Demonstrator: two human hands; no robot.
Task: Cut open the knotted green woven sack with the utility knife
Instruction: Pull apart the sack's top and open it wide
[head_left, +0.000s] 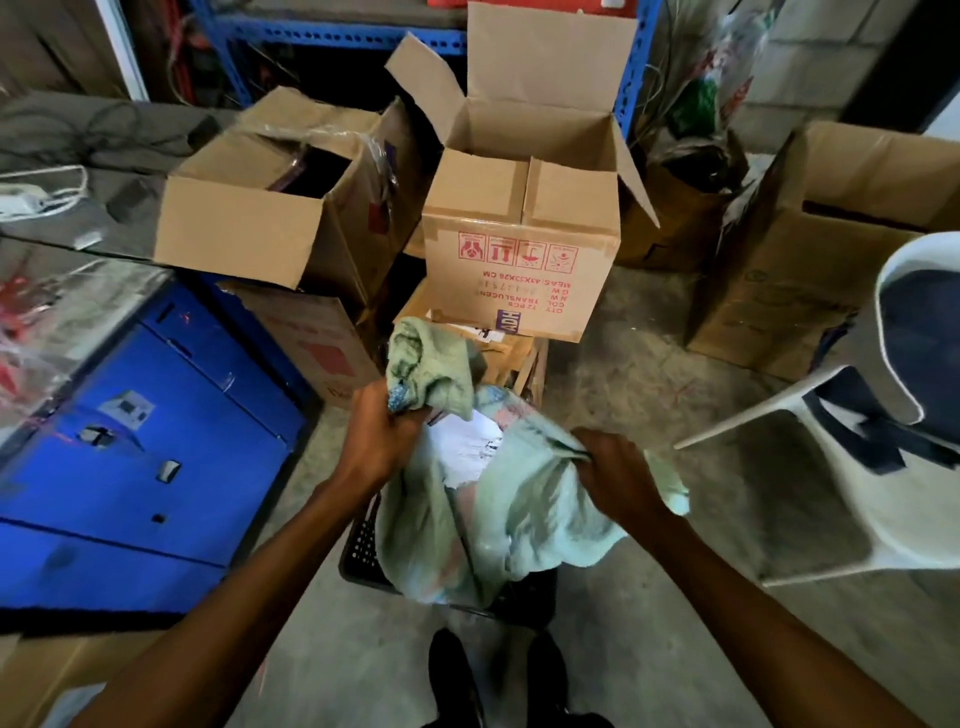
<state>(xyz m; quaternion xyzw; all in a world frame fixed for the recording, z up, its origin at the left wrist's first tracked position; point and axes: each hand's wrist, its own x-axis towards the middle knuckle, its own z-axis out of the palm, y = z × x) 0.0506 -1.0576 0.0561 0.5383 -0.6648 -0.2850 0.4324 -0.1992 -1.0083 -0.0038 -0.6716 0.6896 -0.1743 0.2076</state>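
Right now our left hand (382, 434) is clenched around the bunched, knotted top of the green sack (498, 519), and our right hand (621, 475) is closed on its other edge, spreading an opening where white contents show. No utility knife is visible in either hand. The sack sits on a black crate (363, 545) on the floor before the cardboard boxes (519, 260); we judge it best to pull evenly, keeping the weave taut without spilling anything.

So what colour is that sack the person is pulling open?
Pale, washed-out green sack, with something white showing inside the opening; the head view shows it.
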